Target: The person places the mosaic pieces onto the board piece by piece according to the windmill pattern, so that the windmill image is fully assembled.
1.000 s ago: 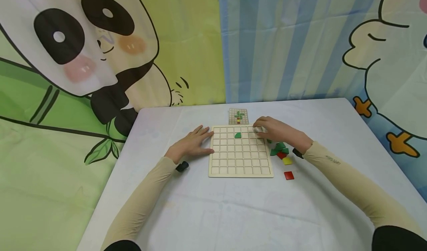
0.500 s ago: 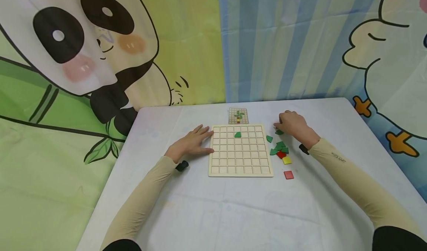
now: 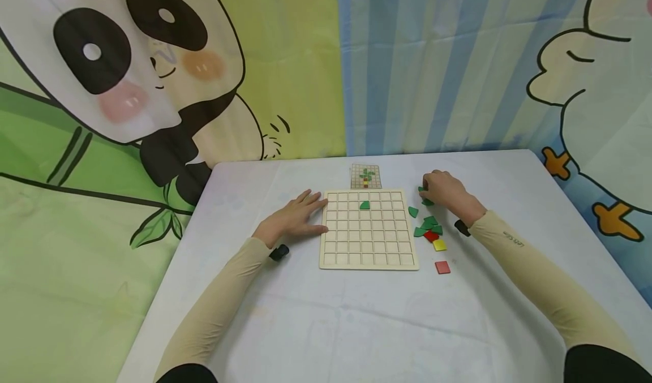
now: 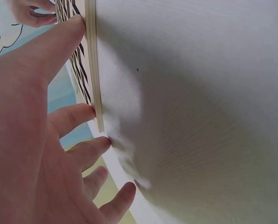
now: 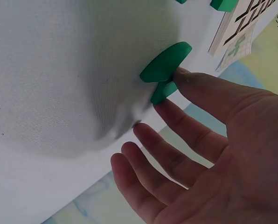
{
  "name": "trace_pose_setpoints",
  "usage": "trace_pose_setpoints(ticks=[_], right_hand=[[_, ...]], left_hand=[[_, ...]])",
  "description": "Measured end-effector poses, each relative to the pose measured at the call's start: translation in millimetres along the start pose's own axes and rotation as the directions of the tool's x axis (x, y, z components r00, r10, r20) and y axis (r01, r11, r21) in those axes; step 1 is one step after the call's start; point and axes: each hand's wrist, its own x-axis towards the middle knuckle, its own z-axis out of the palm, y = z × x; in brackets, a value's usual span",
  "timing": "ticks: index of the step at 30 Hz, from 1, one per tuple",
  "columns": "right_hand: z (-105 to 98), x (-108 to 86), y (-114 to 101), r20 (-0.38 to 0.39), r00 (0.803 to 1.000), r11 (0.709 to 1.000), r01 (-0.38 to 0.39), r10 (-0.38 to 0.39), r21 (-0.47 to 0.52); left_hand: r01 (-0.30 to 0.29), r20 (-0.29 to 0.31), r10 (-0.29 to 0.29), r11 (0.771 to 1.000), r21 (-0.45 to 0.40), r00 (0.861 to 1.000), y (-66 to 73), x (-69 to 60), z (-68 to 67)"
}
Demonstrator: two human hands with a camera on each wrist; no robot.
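My left hand (image 3: pixel 292 222) rests at the left edge of a pale wooden grid board (image 3: pixel 369 255), fingers spread. In the left wrist view its thumb (image 4: pixel 66 35) and index fingertip touch the board's edge. One green tile (image 3: pixel 364 205) with a rounded corner lies in the board's upper rows. Right of the board, my right hand (image 3: pixel 448 193) pinches a small green tile (image 5: pixel 161 92) between thumb and index finger. A leaf-shaped green tile (image 5: pixel 166 63) lies against it, partly covering it in the right wrist view. The other right fingers are loosely bent.
A small pattern card (image 3: pixel 365 171) lies behind the board. To the board's right are a single green tile (image 3: pixel 413 211), a pile of green tiles (image 3: pixel 430 223), a red tile (image 3: pixel 431 236), a yellow tile (image 3: pixel 440 245) and a separate red tile (image 3: pixel 442 267).
My right hand has moved from the board's upper right corner to the green tiles at the far right, and a green tile now shows at its fingertips. The left hand stays put.
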Motion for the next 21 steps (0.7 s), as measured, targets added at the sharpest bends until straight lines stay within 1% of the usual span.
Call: trace_pose_setpoints(ticks=[1,12,16,21], right_hand=[[-0.3,0.1,0.1,0.005,1.0,1.0,0.005,-0.005,0.003],[-1.2,0.5,3.0,0.05,0.998,0.999,-0.046,0.046,0.008],[-0.8,0.9,4.2,0.045,0.998,0.999,-0.035,0.035,-0.002],[-0.1,1.3,6.6,0.027,1.0,1.0,0.001,0.0,-0.023]], left_hand=[[0.001,0.001,-0.001,1.0,0.0,1.0,0.1,-0.1,-0.3],[0.003,0.0,-0.003,1.0,0.001,1.0,-0.3,0.3,1.0],[0.006,0.003,-0.006,1.0,0.0,1.0,-0.1,0.1,1.0],[0.004,0.003,-0.004,1.0,-0.001,1.0,0.0,0.4,0.2]])
